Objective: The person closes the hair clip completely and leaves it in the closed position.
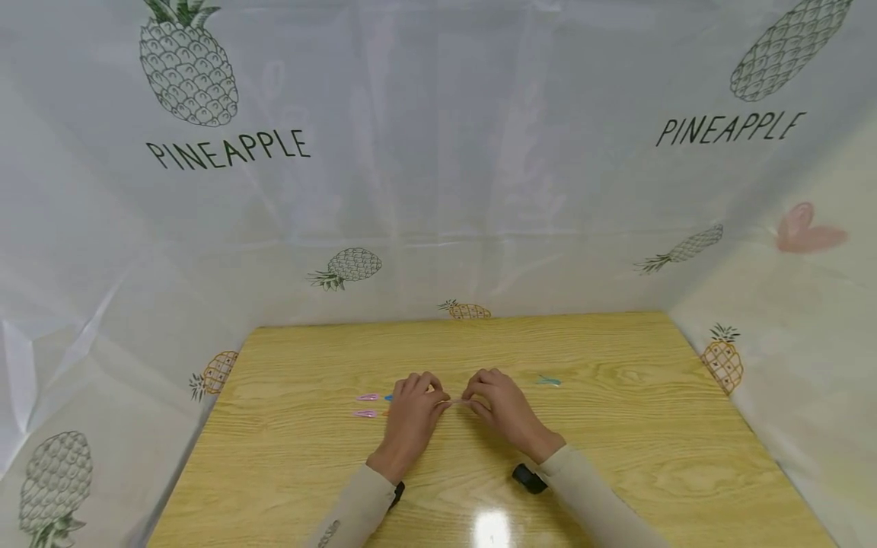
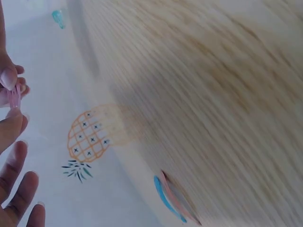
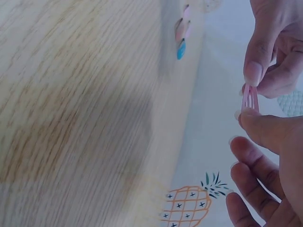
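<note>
At the left, a pineapple-printed cloth [image 1: 103,251] borders the wood-grain desk [image 1: 274,457], where two pinkish-purple clips lie one behind the other, the far clip [image 1: 367,396] and the near clip [image 1: 365,413]. Just right of them, a blue clip [image 1: 388,397] and an orange clip [image 1: 386,413] show only in part beside the left hand [image 1: 411,407]. That hand's thumb and forefinger pinch one end of a pale pink slotted clip [image 3: 250,99], its other fingers spread apart. The pink clip spans the small gap between the hands. The right hand [image 1: 505,411] pinches its opposite end between thumb and forefinger, remaining fingers spread. A black device [image 1: 529,478] sits at the right wrist; farther right, a teal clip [image 1: 549,380] lies on the desk.
</note>
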{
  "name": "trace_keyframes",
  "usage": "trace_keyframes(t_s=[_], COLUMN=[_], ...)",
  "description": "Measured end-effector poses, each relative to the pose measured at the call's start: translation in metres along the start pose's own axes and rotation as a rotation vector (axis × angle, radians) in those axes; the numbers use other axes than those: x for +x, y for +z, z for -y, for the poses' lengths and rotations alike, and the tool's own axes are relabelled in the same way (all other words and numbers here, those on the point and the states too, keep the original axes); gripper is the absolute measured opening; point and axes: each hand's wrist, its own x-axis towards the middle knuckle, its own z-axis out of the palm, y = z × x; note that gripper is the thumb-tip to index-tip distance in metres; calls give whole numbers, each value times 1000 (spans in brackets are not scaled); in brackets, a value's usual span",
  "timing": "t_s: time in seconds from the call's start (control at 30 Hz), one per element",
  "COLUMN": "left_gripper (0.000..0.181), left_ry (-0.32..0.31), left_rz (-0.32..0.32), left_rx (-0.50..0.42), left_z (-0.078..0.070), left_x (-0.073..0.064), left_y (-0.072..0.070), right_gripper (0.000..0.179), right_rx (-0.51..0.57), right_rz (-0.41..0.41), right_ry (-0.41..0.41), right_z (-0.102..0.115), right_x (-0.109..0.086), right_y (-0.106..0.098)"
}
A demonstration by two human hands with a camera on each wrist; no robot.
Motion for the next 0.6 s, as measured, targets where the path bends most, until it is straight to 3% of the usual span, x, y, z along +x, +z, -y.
trace_keyframes(t_s=[0.6], left_gripper=[14], left_ry=[179], left_rz=[2], left_rx=[-8], left_z=[14], left_x=[-11], left_y=[-11], right_gripper=[13], right_rx=[53], right_rz=[72], right_ry=[-113], right_z=[6], right_x=[-2], right_y=[-4])
